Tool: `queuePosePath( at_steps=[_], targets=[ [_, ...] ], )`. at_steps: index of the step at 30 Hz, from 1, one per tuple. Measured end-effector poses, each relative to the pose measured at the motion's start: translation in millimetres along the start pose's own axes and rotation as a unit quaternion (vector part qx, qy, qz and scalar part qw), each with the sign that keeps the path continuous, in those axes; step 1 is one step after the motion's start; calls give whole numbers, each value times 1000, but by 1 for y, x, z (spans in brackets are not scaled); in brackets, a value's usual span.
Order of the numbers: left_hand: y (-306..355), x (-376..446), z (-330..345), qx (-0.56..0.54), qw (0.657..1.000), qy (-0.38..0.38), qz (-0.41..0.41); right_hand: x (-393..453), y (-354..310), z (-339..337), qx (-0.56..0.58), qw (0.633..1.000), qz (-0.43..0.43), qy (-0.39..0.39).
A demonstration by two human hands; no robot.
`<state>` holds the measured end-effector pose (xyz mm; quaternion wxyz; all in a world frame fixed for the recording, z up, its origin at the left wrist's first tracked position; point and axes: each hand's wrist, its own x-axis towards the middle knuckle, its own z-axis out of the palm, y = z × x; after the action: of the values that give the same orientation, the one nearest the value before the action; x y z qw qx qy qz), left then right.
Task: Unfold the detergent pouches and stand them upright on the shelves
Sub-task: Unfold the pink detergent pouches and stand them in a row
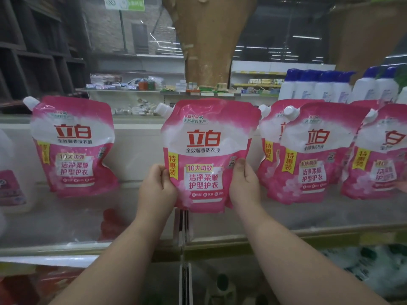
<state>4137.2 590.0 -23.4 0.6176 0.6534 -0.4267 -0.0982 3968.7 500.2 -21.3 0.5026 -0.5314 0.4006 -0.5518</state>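
Both hands hold one pink pouch at the centre of the view, upright, label facing the camera, its white spout cap at 11 o'clock on the pack. The left hand grips the lower left edge, thumb on the front beside the yellow strip, fingers wrapped behind. The right hand grips the lower right edge, thumb pressed on the front near the pack's waist, fingers hidden behind. The pouch's base sits over the shelf, above the join between two shelf sections; whether it touches the shelf cannot be told.

At 9 o'clock from it, well apart, a second pouch stands upright on the same shelf, with a white jug at the far left edge. At 3 o'clock, a cluster of pouches stands upright, overlapping one another, the nearest just beside the held pack's right edge. Behind that cluster, at 1 o'clock, white bottles with blue caps stand in a row. A brown pillar rises at 12 o'clock.
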Motion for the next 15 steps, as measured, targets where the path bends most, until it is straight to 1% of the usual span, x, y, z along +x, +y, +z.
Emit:
queuePosePath(
  at_steps=[3,7,12,15],
  targets=[
    [8,-2,3,-22,999,5,-24,1,-3,0,33,999,29,-4],
    [20,-3,10,-19,999,-3,-35,3,-11,-3,81,995,51,6],
    [29,-4,33,-41,997,-36,-59,21,-19,-21,102,993,54,36],
    [33,-5,45,-45,995,-54,-72,32,-18,-35,119,990,70,41]
  ],
)
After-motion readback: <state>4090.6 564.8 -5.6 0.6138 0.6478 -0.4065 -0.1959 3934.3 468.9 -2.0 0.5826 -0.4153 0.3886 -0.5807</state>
